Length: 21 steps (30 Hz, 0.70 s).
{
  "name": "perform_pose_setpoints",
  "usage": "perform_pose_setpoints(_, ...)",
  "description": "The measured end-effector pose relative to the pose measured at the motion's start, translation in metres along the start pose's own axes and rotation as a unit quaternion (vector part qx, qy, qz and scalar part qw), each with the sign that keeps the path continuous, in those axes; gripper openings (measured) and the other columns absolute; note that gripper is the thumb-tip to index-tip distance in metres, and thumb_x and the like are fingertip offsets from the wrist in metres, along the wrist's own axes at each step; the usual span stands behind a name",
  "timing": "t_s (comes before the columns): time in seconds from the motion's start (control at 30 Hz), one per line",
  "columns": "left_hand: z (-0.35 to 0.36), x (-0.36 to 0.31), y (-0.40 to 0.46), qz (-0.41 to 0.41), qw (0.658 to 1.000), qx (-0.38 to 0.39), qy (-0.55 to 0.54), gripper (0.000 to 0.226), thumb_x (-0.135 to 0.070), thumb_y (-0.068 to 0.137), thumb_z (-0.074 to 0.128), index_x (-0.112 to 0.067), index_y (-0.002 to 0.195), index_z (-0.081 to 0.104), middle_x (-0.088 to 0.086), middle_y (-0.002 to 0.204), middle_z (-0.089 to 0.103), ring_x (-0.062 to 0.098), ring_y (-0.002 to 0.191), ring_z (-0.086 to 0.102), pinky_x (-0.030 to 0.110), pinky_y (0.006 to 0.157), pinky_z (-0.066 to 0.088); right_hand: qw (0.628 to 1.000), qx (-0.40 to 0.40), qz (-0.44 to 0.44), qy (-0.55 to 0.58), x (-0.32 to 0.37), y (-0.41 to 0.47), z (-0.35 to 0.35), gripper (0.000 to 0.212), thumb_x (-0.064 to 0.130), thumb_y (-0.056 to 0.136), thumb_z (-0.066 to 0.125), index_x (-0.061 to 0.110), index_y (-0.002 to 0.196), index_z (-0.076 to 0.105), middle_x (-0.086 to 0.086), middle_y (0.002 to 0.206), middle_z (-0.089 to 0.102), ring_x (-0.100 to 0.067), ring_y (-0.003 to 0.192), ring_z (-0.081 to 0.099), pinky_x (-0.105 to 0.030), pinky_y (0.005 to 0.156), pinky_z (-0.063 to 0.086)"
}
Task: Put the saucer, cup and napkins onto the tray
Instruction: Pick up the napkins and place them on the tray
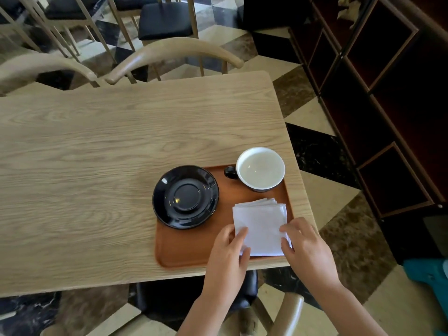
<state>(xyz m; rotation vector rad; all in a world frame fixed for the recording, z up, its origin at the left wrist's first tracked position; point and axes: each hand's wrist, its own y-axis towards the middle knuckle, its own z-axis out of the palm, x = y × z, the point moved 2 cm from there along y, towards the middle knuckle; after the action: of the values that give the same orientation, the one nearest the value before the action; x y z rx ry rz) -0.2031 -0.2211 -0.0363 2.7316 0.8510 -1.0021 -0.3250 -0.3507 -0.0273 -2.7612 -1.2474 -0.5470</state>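
A brown wooden tray [191,248] lies at the near right corner of the table. A black saucer [185,196] sits on its far left part, overhanging the rim. A cup [260,169], black outside and white inside, stands upright at the tray's far right corner. A stack of white napkins [260,224] lies on the tray's near right part. My left hand [229,253] grips the stack's near left edge, thumb on top. My right hand [306,251] grips the near right edge.
The light wooden table [97,166] stretches left and away. Two curved chair backs [169,50] stand at its far edge, a dark-seated chair below me at the near edge. Dark shelving [388,105] runs along the right, across a strip of floor.
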Motion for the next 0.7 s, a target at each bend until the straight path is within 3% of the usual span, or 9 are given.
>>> perform_pose_setpoints(0.1, 0.003, -0.001, -0.009, 0.042, 0.993, -0.014, 0.106, 0.044, -0.027, 0.085, 0.061, -0.015, 0.126, 0.053, 0.019, 0.143, 0.041, 0.034, 0.133, 0.037, 0.043, 0.101, 0.039, 0.998, -0.006, -0.052, -0.047, -0.002, -0.005, 0.004, 0.030, 0.016, 0.078, 0.071, 0.009, 0.107, 0.067, -0.019, 0.117, 0.063, -0.037, 0.106, 0.061, -0.044, 0.079, 0.056)
perform_pose_setpoints(0.2, 0.007, -0.001, -0.018, 0.058, 0.980, 0.036, 0.187, 0.055, -0.046, 0.090, 0.034, -0.020, 0.139, 0.038, 0.012, 0.151, 0.030, 0.027, 0.138, 0.028, 0.049, 0.103, 0.036, 0.989, 0.061, -0.107, -0.076, -0.005, -0.011, 0.011, 0.049, 0.040, 0.095, 0.029, 0.013, 0.127, 0.056, -0.015, 0.141, 0.047, -0.031, 0.132, 0.039, -0.049, 0.102, 0.036)
perform_pose_setpoints(0.3, 0.009, 0.001, -0.024, 0.058, 0.973, 0.069, 0.211, 0.059, -0.052, 0.089, 0.028, -0.026, 0.142, 0.029, 0.009, 0.152, 0.029, 0.025, 0.137, 0.030, 0.053, 0.103, 0.037, 0.984, 0.105, -0.114, -0.083, -0.010, -0.011, 0.012, 0.060, 0.046, 0.097, 0.011, 0.016, 0.132, 0.050, -0.012, 0.144, 0.043, -0.026, 0.135, 0.031, -0.048, 0.104, 0.031)
perform_pose_setpoints(0.5, 0.009, 0.004, -0.032, 0.057, 0.964, 0.106, 0.237, 0.060, -0.053, 0.087, 0.030, -0.028, 0.142, 0.028, 0.010, 0.151, 0.032, 0.025, 0.136, 0.033, 0.056, 0.102, 0.034, 0.976, 0.154, -0.122, -0.091, -0.016, -0.008, 0.011, 0.055, 0.045, 0.095, 0.020, 0.019, 0.136, 0.045, -0.009, 0.147, 0.039, -0.024, 0.137, 0.025, -0.049, 0.107, 0.030)
perform_pose_setpoints(0.7, -0.003, 0.004, -0.029, 0.063, 0.964, 0.089, 0.243, 0.060, -0.055, 0.087, 0.028, -0.029, 0.142, 0.028, 0.009, 0.150, 0.033, 0.024, 0.136, 0.033, 0.056, 0.102, 0.035, 0.990, 0.083, -0.098, -0.059, 0.003, -0.006, 0.002, 0.061, 0.044, 0.097, 0.013, 0.015, 0.122, 0.061, -0.014, 0.136, 0.053, -0.031, 0.127, 0.046, -0.055, 0.100, 0.037)
